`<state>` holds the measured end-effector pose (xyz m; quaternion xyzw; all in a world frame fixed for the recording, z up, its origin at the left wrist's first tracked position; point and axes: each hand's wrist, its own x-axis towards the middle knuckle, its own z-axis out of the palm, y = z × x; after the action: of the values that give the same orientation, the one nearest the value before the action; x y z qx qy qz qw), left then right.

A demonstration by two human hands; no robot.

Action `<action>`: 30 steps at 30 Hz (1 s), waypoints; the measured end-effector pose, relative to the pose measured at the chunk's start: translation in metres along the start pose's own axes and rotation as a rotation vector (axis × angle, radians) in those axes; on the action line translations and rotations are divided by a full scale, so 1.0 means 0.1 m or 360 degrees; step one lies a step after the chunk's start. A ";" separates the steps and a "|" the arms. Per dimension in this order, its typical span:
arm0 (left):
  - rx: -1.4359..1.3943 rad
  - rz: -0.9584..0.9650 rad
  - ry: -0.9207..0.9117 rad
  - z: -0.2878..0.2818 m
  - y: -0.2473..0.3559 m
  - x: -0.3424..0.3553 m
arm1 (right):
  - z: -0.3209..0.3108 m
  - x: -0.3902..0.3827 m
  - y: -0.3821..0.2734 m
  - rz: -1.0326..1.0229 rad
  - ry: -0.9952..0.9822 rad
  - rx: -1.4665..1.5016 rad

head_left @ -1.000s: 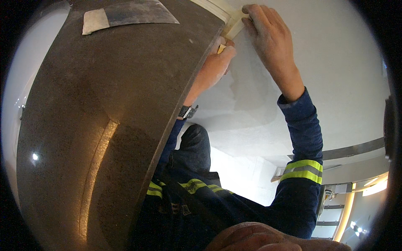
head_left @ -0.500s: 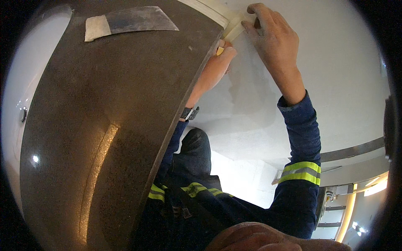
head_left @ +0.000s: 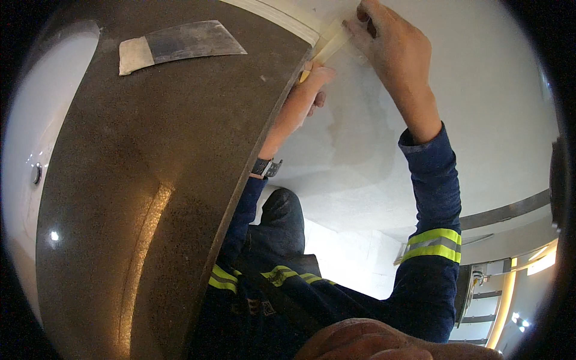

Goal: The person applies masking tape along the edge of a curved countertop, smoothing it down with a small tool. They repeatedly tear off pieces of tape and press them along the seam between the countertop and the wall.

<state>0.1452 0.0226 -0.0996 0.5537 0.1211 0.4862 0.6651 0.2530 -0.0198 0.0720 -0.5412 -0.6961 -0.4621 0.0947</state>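
Note:
My right hand [head_left: 396, 51] pinches a pale, translucent tape strip [head_left: 331, 43] at the upper middle, its fingers curled. The strip slants down toward the corner of the dark speckled countertop [head_left: 150, 120]. My left hand [head_left: 312, 87] is beside that edge, partly hidden by it, closed on a small yellow object [head_left: 305, 76] near the strip's lower end. A pale wall panel [head_left: 480, 108] lies behind both hands. A flat metal blade [head_left: 198, 43] with a cream wrapped end rests on the countertop.
A white basin [head_left: 45, 120] borders the countertop's left side. A pale trim [head_left: 273, 15] runs along its top edge. My dark-trousered knee [head_left: 282, 216] is below the hands. Metal fittings and a lit yellow strip [head_left: 504, 300] are at the lower right.
The countertop and blade have shifted slightly down and left in view. My right hand has moved a little right, along with the strip's end. More of my left hand's curled fingers shows.

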 end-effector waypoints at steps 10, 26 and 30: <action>-0.0004 0.0032 0.0065 0.00 -0.09 0.05 | 0.15 -0.31 0.17 -0.0668 0.0042 0.0026; -0.0224 0.0008 0.0065 -0.20 -0.15 -0.01 | 0.19 -0.40 -0.07 -0.0551 -0.0273 0.0000; -0.0208 0.0132 0.0029 -0.20 -0.14 0.11 | -0.13 0.38 -0.28 -0.0508 -0.0065 0.0606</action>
<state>0.1434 0.0449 -0.1148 0.5091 0.0720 0.5254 0.6780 0.2093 -0.0034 0.0877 -0.4062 -0.8490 -0.3206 0.1067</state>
